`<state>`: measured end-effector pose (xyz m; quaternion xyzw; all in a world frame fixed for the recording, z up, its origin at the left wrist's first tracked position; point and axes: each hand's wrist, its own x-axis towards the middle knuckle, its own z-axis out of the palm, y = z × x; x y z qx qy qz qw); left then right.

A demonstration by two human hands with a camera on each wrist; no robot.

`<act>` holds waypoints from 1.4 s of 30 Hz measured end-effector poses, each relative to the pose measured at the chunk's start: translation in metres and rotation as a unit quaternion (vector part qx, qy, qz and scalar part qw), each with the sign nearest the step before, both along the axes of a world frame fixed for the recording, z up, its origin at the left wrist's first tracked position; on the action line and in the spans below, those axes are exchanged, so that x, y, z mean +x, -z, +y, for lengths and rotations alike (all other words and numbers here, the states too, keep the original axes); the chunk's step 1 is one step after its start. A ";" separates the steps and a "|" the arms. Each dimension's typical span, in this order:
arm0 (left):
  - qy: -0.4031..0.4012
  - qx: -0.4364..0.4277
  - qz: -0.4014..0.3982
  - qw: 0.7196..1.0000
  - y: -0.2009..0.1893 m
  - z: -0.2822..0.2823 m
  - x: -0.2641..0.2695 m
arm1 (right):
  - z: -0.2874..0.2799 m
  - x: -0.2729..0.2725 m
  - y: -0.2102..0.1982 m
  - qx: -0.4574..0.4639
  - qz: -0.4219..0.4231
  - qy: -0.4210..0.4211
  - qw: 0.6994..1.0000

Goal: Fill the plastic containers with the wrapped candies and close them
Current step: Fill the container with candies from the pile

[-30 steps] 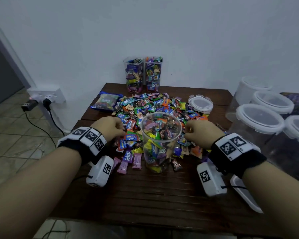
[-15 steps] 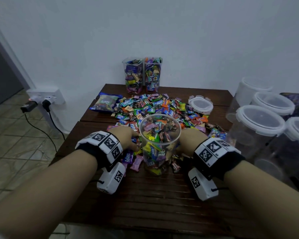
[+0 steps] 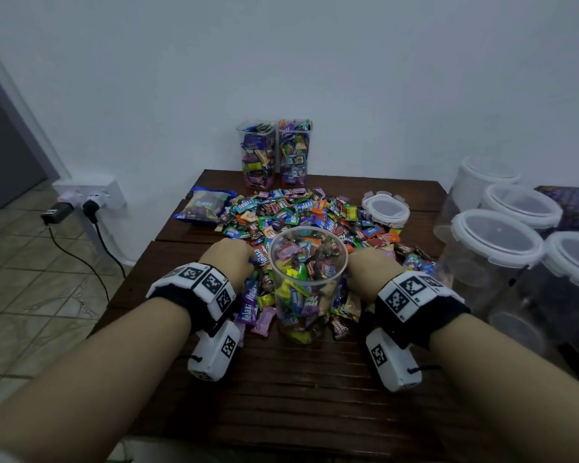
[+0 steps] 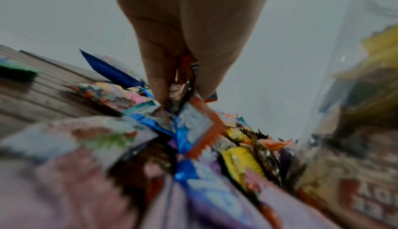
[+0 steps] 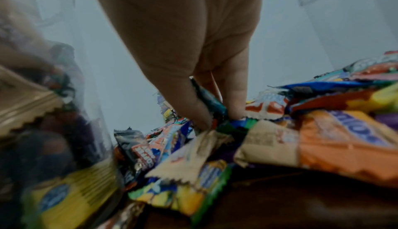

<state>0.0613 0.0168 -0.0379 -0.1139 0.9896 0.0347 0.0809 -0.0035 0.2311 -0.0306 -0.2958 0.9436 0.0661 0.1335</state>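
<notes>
A clear round plastic container [image 3: 307, 282], open-topped and nearly full of wrapped candies, stands at the near edge of a wide pile of wrapped candies [image 3: 310, 212] on the dark wooden table [image 3: 301, 389]. My left hand [image 3: 229, 259] is in the pile just left of the container; in the left wrist view its fingers [image 4: 159, 72] pinch candies [image 4: 182, 83]. My right hand [image 3: 370, 269] is just right of the container; in the right wrist view its fingers [image 5: 231, 93] pinch a teal-wrapped candy [image 5: 207, 96]. A loose white-rimmed lid [image 3: 385, 208] lies at the pile's far right.
Two tall square containers [image 3: 274, 155] full of candies stand against the back wall. A blue candy bag [image 3: 204, 205] lies at the far left of the pile. Several empty lidded round containers [image 3: 497, 248] stand right of the table. A wall socket with plugs [image 3: 87, 198] is on the left.
Both hands have moved closer in to the two sides of the container and lower into the candy pile. The container has not moved on the table.
</notes>
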 end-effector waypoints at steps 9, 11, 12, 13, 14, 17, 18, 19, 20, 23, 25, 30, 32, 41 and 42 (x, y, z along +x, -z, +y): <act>-0.045 0.127 0.103 0.986 -0.005 -0.006 0.005 | 0.015 -0.007 -0.001 -0.124 -0.033 0.066 0.990; -0.052 0.145 0.135 0.979 -0.006 -0.006 0.007 | 0.019 -0.006 -0.002 -0.149 -0.026 0.070 0.986; -0.055 0.152 0.149 0.976 -0.007 -0.006 0.008 | 0.021 -0.006 -0.004 -0.152 -0.023 0.069 0.986; -0.059 0.159 0.159 0.973 -0.009 -0.006 0.010 | 0.022 -0.005 -0.006 -0.139 -0.021 0.067 0.988; -0.063 0.166 0.166 0.970 -0.011 -0.006 0.011 | 0.023 -0.004 -0.008 -0.111 -0.022 0.066 0.991; -0.068 0.168 0.170 0.969 -0.016 -0.006 0.012 | 0.022 -0.002 -0.008 -0.021 -0.054 0.071 0.996; -0.071 0.167 0.171 0.968 -0.017 -0.006 0.013 | 0.021 -0.002 -0.007 0.002 -0.072 0.068 0.995; -0.075 0.169 0.171 0.968 -0.018 -0.005 0.014 | 0.020 0.000 -0.006 0.024 -0.086 0.060 0.994; -0.079 0.173 0.172 0.967 -0.019 -0.005 0.015 | 0.018 0.001 -0.005 0.042 -0.092 0.048 0.994; -0.088 0.188 0.175 0.963 -0.021 -0.004 0.017 | 0.011 0.003 -0.003 0.063 -0.071 0.012 0.995; -0.090 0.195 0.179 0.960 -0.022 -0.003 0.019 | 0.008 0.004 -0.001 0.068 -0.054 -0.001 0.996; -0.082 0.205 0.192 0.956 -0.024 -0.004 0.022 | 0.004 0.004 -0.011 0.063 -0.048 0.003 0.997; -0.084 0.214 0.202 0.952 -0.026 -0.004 0.022 | 0.007 0.004 -0.017 0.038 -0.054 0.025 0.997; -0.082 0.310 0.297 0.899 -0.048 0.002 0.028 | 0.031 0.013 -0.051 -0.243 0.021 0.097 0.965; -0.076 0.317 0.307 0.894 -0.050 0.002 0.029 | 0.032 0.015 -0.055 -0.269 0.023 0.104 0.957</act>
